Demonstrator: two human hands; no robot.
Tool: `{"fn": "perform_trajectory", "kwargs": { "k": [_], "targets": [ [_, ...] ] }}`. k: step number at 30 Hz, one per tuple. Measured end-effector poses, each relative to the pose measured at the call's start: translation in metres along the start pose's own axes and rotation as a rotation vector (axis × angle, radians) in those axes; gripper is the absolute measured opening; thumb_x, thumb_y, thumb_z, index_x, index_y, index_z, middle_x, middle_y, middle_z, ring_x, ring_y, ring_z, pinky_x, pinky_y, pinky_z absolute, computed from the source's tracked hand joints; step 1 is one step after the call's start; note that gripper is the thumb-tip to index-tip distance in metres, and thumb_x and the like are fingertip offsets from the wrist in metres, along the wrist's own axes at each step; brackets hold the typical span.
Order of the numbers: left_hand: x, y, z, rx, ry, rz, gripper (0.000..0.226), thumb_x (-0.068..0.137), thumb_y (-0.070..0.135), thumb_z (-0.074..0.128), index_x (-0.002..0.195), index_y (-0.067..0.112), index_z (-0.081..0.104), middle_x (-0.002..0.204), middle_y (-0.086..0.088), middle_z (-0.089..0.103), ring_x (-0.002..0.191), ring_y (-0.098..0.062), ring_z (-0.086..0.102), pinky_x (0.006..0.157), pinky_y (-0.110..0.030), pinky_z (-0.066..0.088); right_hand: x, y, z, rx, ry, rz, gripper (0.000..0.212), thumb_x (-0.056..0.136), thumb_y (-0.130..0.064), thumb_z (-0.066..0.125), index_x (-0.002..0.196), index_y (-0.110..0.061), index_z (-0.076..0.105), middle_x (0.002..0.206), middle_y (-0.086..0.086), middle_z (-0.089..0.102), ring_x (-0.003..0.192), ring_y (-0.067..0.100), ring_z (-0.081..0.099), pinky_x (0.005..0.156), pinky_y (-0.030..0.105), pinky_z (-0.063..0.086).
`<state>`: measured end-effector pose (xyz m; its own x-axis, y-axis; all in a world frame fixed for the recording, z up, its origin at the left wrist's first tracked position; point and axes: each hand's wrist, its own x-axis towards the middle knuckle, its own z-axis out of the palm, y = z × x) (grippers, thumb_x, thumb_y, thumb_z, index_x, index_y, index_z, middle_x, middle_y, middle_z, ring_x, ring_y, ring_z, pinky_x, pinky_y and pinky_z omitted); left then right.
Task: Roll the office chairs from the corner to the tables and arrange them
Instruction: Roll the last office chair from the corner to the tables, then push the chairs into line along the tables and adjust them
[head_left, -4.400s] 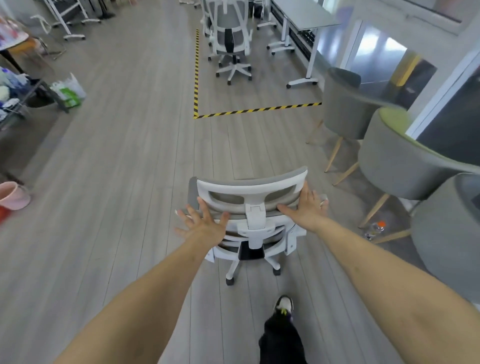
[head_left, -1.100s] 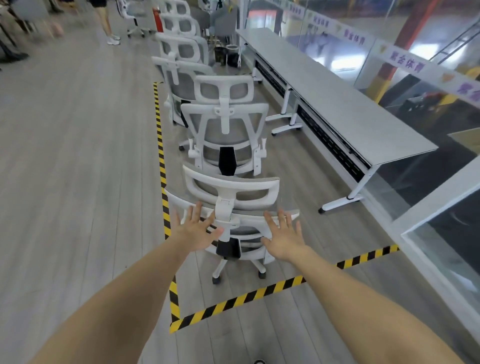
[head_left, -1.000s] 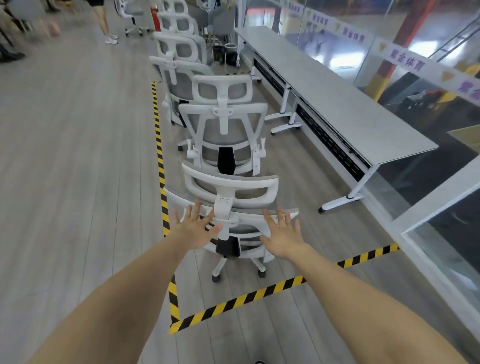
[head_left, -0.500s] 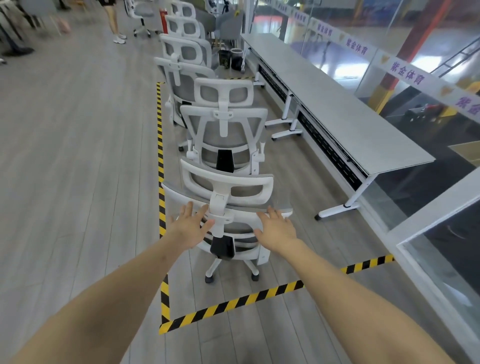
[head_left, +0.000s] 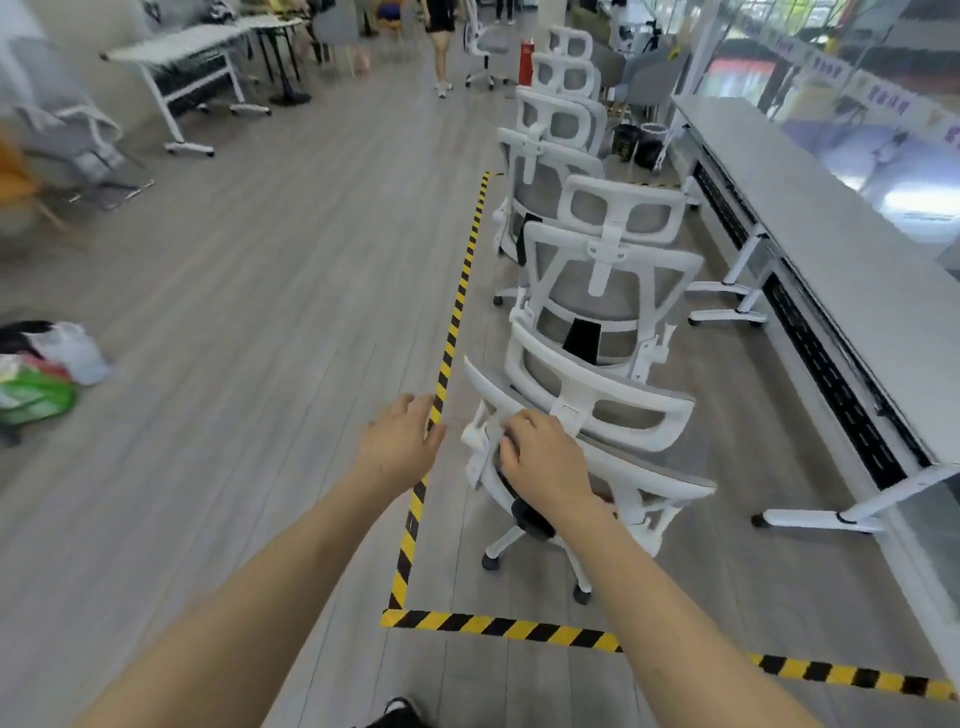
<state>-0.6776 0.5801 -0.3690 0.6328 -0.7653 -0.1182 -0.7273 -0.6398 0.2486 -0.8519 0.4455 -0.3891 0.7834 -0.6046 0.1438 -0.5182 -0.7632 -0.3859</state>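
Note:
The nearest white-framed, grey-mesh office chair stands inside the yellow-black taped zone, turned at an angle, last in a row of like chairs facing the long grey tables on the right. My right hand lies on the left part of its backrest, fingers bent over the frame's edge. My left hand hovers off the chair to its left, above the tape line, fingers loosely spread and holding nothing.
Hazard tape marks the zone's left and near edges. Bags lie on the floor at the far left. Another table and a person's legs are far ahead. Open wooden floor lies left of the tape.
The view has swung left and the chair has turned at an angle. My left hand came off the backrest; my right hand shifted to the backrest's left side and its fingers bent.

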Motion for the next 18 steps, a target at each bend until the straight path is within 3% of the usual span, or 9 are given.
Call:
{"fn": "perform_trajectory", "kwargs": {
  "k": [4,8,14,18],
  "targets": [
    [0.021,-0.055,-0.018,0.04,0.059,-0.049,0.054,0.109,0.05,0.034,0.156,0.023,0.037,0.158,-0.003,0.041,0.141,-0.027,0.044,0.11,-0.049,0.04,0.058,-0.038,0.027,0.058,0.04,-0.07,0.026,0.105,-0.03,0.049,0.115,-0.018,0.069,0.116,-0.004,0.064,0.106,0.018,0.059,0.081,0.034,0.055],
    [0.068,-0.119,-0.028,0.043,0.087,-0.104,0.055,0.109,0.05,0.032,0.154,0.02,0.038,0.157,0.0,0.041,0.141,-0.025,0.045,0.107,-0.048,0.042,0.132,-0.074,0.063,0.015,-0.01,-0.12,0.029,0.106,-0.032,0.046,0.122,-0.02,0.068,0.12,-0.005,0.064,0.112,0.017,0.057,0.091,0.032,0.05],
    [0.167,-0.206,-0.068,-0.002,0.09,-0.148,0.053,0.107,0.051,0.035,0.149,0.021,0.043,0.147,-0.002,0.049,0.133,-0.028,0.05,0.103,-0.05,0.045,0.262,-0.13,0.094,-0.058,-0.09,-0.064,0.036,0.107,-0.039,0.042,0.131,-0.022,0.064,0.132,-0.004,0.06,0.125,0.019,0.052,0.09,0.037,0.052],
    [0.244,-0.252,-0.104,0.019,0.037,-0.118,0.058,0.105,0.057,0.035,0.152,0.023,0.041,0.155,-0.004,0.043,0.136,-0.031,0.048,0.105,-0.052,0.044,0.349,-0.164,0.095,-0.084,-0.152,0.021,0.039,0.108,-0.041,0.039,0.138,-0.026,0.058,0.14,-0.004,0.056,0.13,0.018,0.048,0.09,0.038,0.049]
  ]
}}
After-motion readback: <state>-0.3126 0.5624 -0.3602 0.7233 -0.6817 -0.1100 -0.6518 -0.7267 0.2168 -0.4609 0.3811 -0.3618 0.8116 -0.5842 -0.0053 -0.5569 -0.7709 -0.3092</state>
